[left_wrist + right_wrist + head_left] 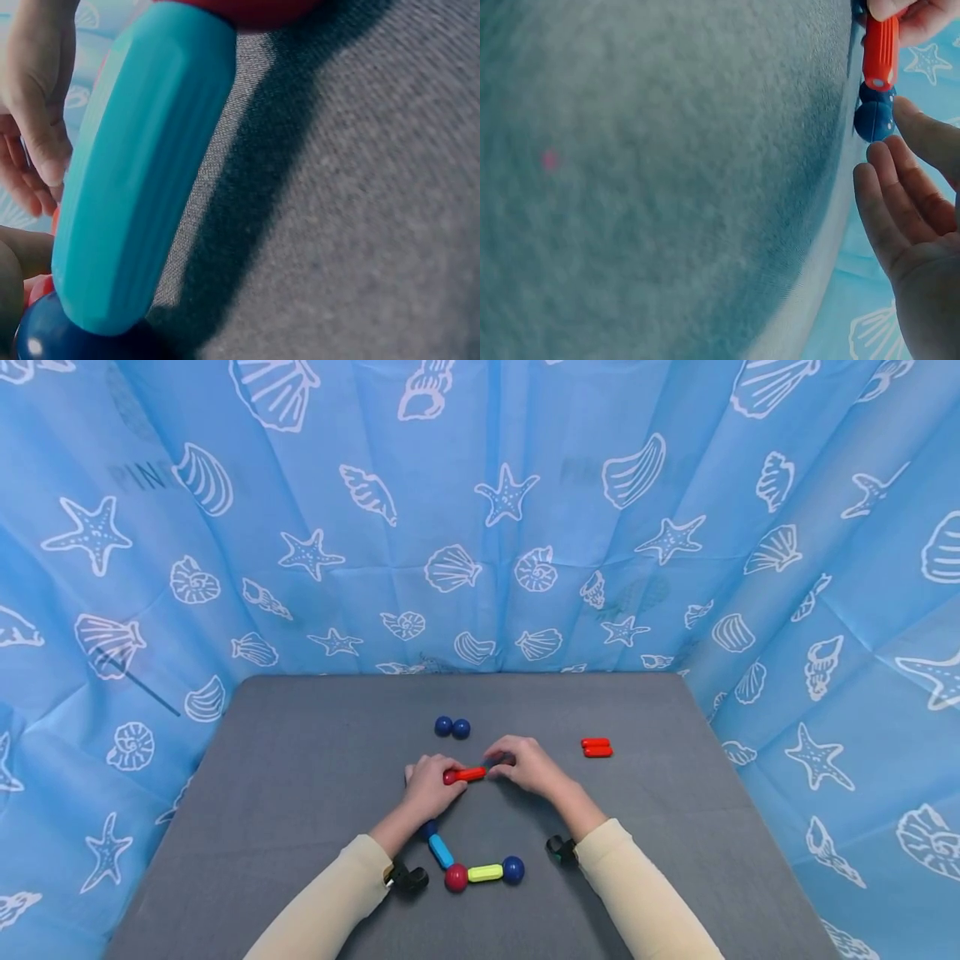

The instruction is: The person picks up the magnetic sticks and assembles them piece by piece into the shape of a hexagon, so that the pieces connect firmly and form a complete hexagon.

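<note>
My left hand (429, 787) grips a red ball (450, 777) with a red rod (472, 773) joined to it, pointing right. By the rod's free end is my right hand (525, 766), thumb and fingers apart with nothing between them; the right wrist view shows the gap between the rod's end (882, 79) and that hand (922, 217). Below my left hand runs a joined chain: a dark blue ball (428, 829), a light blue rod (441, 852), a second red ball (456, 877), a yellow-green rod (486, 873) and another dark blue ball (513, 869).
Two dark blue balls (461, 728) sit side by side behind my hands. Farther right, two loose red rods (597, 751) lie together on the grey table (315, 727). A blue shell-print curtain (480, 593) hangs behind the table and along both sides.
</note>
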`<state>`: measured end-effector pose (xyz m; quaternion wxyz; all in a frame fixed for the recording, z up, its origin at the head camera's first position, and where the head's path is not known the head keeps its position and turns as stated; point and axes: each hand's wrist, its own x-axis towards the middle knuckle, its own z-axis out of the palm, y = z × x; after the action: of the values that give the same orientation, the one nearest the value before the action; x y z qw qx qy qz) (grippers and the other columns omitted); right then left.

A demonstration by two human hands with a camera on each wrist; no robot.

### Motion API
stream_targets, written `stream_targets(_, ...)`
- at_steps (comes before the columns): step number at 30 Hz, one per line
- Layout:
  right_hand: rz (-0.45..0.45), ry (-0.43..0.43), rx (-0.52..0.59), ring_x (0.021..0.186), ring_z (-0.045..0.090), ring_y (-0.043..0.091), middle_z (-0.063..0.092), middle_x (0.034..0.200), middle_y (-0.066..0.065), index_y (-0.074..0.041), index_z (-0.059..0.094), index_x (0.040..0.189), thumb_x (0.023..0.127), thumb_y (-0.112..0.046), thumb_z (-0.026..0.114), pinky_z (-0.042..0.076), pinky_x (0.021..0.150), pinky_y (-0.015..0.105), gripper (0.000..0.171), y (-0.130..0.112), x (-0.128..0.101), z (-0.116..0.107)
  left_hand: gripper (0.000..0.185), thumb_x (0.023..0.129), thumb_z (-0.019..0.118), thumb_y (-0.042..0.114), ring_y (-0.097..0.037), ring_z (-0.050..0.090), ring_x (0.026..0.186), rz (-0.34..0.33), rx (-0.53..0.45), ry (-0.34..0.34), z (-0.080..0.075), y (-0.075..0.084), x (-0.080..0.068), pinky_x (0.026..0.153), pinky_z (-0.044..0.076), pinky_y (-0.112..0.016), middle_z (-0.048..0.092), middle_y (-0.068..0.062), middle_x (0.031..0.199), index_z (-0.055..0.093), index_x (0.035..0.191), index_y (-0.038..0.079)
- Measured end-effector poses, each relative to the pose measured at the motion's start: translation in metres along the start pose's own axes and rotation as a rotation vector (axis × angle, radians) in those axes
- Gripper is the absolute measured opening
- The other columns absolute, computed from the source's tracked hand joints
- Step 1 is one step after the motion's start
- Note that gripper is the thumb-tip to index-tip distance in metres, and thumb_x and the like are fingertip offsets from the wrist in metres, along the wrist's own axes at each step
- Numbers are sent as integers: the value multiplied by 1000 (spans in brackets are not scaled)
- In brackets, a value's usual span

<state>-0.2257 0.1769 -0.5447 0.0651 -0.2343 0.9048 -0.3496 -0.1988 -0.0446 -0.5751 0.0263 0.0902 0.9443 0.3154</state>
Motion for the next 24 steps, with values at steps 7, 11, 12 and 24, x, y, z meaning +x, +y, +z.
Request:
stream_targets(7, 34, 6, -13, 103, 65, 17, 72, 115, 2, -11, 72, 120, 90, -13, 77, 54, 94, 41, 31, 3, 6, -3, 21, 86, 79, 27, -23, 54, 95, -36, -10, -8, -5, -1, -5, 89, 33, -49, 70, -3, 103, 75, 104, 17)
stream_targets(11, 51, 8, 12, 108, 66, 18, 71, 119, 4, -10, 70, 125, 90, -15, 77, 53, 97, 42, 36, 6, 17, -4, 20, 85, 80, 28, -22, 52, 91, -47, -7, -15, -6, -3, -6, 90, 31, -51, 67, -1, 97, 73, 101, 17)
stream_targets(12, 57, 12, 18, 109, 66, 19, 71, 120, 4, -9, 69, 126, 90, -15, 77, 53, 97, 43, 37, 7, 20, -4, 20, 85, 80, 29, -22, 52, 90, -48, -7, -15, -6, -3, -7, 90, 30, -52, 66, 0, 94, 73, 99, 17)
stream_targets(24, 90, 36, 26, 116, 65, 24, 69, 127, 8, -9, 66, 130, 90, -19, 77, 52, 98, 44, 43, 7, 59, -2, 23, 83, 82, 36, -21, 50, 91, -44, -19, 1, -3, -4, -8, 93, 26, -57, 65, 3, 90, 74, 98, 21)
